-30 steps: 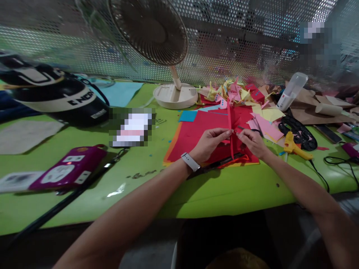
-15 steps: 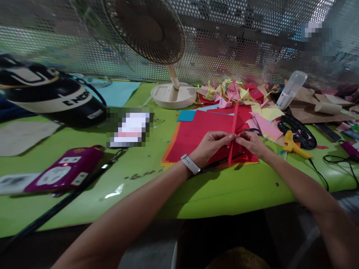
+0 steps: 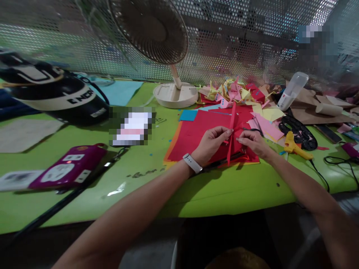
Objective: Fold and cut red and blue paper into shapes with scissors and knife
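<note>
Half a second on from the last look, we are noting a gap: our right hand (image 3: 254, 144), whose fingertips were meeting the red strip (image 3: 233, 119), is now hovering just beside it at four o'clock. Its thumb and forefinger are lying close together; we cannot tell whether they are gripping anything.

Our left hand (image 3: 211, 144), at eight o'clock, is keeping its fingers closed on the strip about midway along, thumb against forefinger. The wrist is wearing a pale watch (image 3: 192, 163).

The strip is looking long, narrow and bright red, standing above the red sheets (image 3: 193, 138) with its top leaning slightly toward one o'clock. Orange-yellow paper is showing at their edge, and a blue piece (image 3: 187, 115) is lying at ten o'clock from the strip.

Around it, the green bench (image 3: 151, 194) is carrying a heap of paper scraps (image 3: 230, 93) at twelve, a clear bottle (image 3: 293, 91) at two and a yellow glue gun (image 3: 294, 147) at three to four. A fan (image 3: 151, 31) is standing at eleven, a dark bottle (image 3: 64, 93) is lying toward ten, and a purple power strip (image 3: 70, 166) is resting toward eight.

Behind, a perforated screen (image 3: 238, 41) is running across.
</note>
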The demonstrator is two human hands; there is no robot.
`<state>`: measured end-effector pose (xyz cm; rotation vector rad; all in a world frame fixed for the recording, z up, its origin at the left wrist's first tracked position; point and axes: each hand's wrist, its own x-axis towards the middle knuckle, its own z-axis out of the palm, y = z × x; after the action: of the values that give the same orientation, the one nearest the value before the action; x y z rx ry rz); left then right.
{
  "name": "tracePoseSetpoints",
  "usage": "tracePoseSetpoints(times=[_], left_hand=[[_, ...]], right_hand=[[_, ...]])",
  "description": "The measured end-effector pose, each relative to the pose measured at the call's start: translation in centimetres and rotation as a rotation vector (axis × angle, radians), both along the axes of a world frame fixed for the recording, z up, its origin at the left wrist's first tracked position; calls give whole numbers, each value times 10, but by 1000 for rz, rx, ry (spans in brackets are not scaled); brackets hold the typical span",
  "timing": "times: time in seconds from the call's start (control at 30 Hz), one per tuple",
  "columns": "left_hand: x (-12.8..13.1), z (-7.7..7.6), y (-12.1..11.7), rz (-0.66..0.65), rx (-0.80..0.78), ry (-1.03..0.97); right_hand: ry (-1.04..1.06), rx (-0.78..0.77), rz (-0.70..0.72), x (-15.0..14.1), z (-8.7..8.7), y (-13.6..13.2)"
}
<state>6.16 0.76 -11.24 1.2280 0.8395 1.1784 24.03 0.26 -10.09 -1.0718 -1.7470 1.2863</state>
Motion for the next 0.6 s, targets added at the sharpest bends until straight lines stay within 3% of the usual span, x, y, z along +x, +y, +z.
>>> tracePoseSetpoints(times=[0.13,0.4,0.47,0.6], left_hand=[[0,-3,3,19,4,14],[-5,0,5,-138,-92,-31],[-6,1,6,-129,-134,-63],[-6,1,8,-64,-213,-119]], right_hand=[[4,37,-8,0,-2,0],[-53,149,-33,2,-6,2],[-95,284,-103,3,-6,1],[-225,735,-204,7,-4,-2]])
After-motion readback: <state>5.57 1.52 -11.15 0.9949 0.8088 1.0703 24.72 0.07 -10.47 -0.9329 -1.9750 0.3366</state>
